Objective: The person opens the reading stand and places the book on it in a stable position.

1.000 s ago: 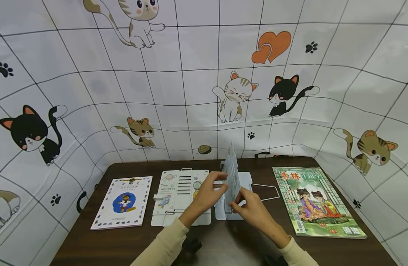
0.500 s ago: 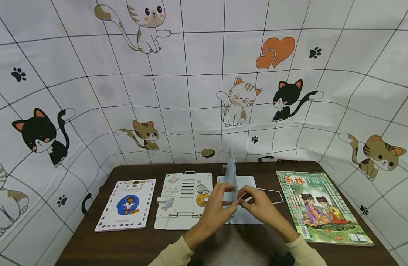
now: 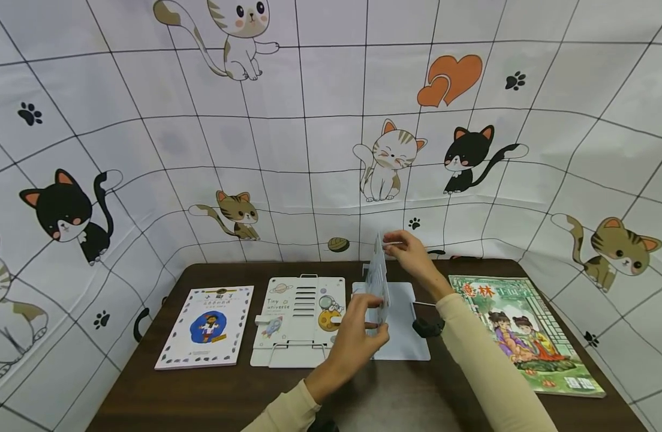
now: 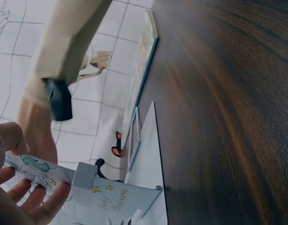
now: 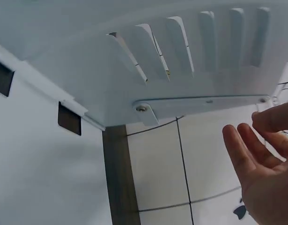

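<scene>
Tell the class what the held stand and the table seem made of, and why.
Held stand: probably painted metal, smooth and satin, being thin and cleanly slotted; plastic remains possible. Table: wood or laminate, faint sheen, from its streaky grain.

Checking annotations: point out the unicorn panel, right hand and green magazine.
Unicorn panel point(image 4: 112, 198): left wrist view, printed face, at the lettering.
Right hand point(image 3: 415, 259): head view, back of the hand.
Green magazine point(image 3: 517, 331): head view, cover illustration.

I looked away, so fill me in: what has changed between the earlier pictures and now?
The right hand moved forward and up from the near lower edge of the raised panel to beside its top. The left hand still holds the panel's near side. The panel stays upright; the white stand, booklet and magazine lie unmoved.
</scene>
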`<state>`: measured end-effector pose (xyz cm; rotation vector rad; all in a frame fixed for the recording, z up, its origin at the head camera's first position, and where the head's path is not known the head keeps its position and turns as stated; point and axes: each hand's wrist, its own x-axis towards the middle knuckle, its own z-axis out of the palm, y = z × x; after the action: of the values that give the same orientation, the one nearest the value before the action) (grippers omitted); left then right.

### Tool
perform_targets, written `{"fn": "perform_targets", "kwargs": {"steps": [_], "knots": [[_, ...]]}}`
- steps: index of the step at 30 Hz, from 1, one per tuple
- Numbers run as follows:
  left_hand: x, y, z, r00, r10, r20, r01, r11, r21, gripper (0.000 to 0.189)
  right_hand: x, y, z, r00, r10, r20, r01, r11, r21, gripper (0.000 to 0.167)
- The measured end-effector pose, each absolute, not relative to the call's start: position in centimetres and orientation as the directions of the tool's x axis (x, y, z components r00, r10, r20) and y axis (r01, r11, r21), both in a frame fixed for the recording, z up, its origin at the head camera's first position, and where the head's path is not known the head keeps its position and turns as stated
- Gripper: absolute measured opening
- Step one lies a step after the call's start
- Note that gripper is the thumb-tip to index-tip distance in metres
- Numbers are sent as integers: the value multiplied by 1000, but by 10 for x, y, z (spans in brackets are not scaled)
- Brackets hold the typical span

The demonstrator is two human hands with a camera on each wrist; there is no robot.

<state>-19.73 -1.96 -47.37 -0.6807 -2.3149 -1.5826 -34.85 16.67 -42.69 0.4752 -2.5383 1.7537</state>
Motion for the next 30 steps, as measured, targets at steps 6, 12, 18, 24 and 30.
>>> {"fn": "perform_targets", "kwargs": {"steps": [6,12,18,24,30], "knots": [[-199,-17,-477,-853,214,477,522,319,791,49,-368,151,-425,-918,-372,141,-241,239,-941,46],[-203,-20,-484,-880,214,423,472,312,824,46,-372,158,-429,-924,-354,147,-204,129,-970,45],[-212,-28,-486,-880,225,419,472,299,830,39,-373,176,-434,-939,-288,186,-224,105,-969,43],[-226,-37,-485,-863,173,474,504,339,794,27,-371,200,-436,-960,-175,219,-240,107,-965,38],[-246,-45,-482,-830,136,540,538,446,715,19,-359,222,-435,-962,-79,260,-272,218,-937,34]]}}
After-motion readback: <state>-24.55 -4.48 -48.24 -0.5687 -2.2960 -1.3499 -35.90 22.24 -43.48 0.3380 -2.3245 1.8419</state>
